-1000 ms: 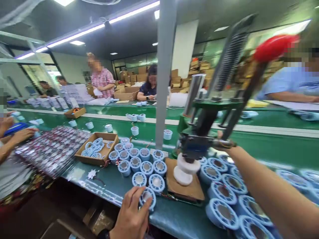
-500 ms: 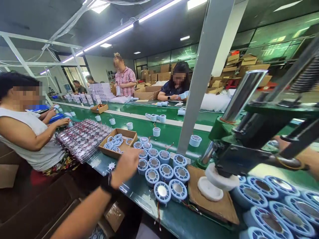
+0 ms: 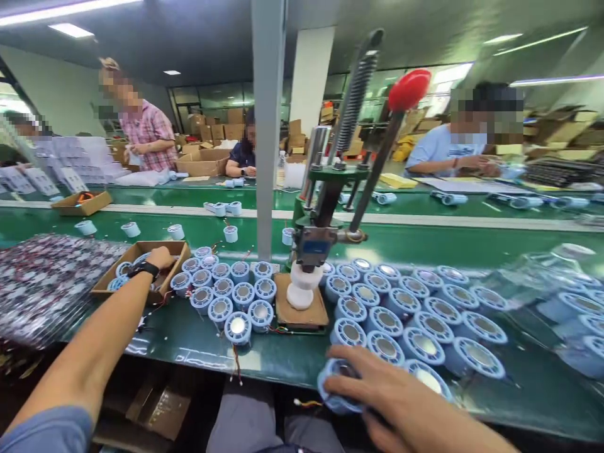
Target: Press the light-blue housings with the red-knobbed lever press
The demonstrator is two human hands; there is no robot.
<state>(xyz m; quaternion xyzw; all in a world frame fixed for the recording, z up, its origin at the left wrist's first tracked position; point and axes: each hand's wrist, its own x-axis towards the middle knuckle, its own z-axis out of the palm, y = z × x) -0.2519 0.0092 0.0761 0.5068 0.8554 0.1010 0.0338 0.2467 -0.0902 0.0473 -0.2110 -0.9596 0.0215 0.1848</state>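
Note:
My left hand (image 3: 160, 258) reaches down into a small cardboard box (image 3: 101, 289) of blue plastic rings (image 3: 123, 269). Its fingers are hidden by the hand and the box, so what they touch cannot be made out. At the table's front edge, my right hand (image 3: 377, 384) is closed round a blue round housing (image 3: 330, 387) with a silver centre; a thin yellow and red lead with a white plug hangs near it. Between my hands stands a hand press (image 3: 316, 242) with a red-knobbed lever, its white pad over a white round seat (image 3: 299, 297).
Several blue housings (image 3: 243, 294) stand left of the press, and more (image 3: 384, 319) fill the right side. Clear plastic bags (image 3: 533, 277) lie far right. Wrapped parts (image 3: 42, 283) are stacked at left. A grey post (image 3: 267, 126) rises behind. Co-workers sit and stand across the green line.
The view has swung right. My left hand has moved left from beside the housings into the box of rings. My right hand has come from behind the press to a housing at the front edge.

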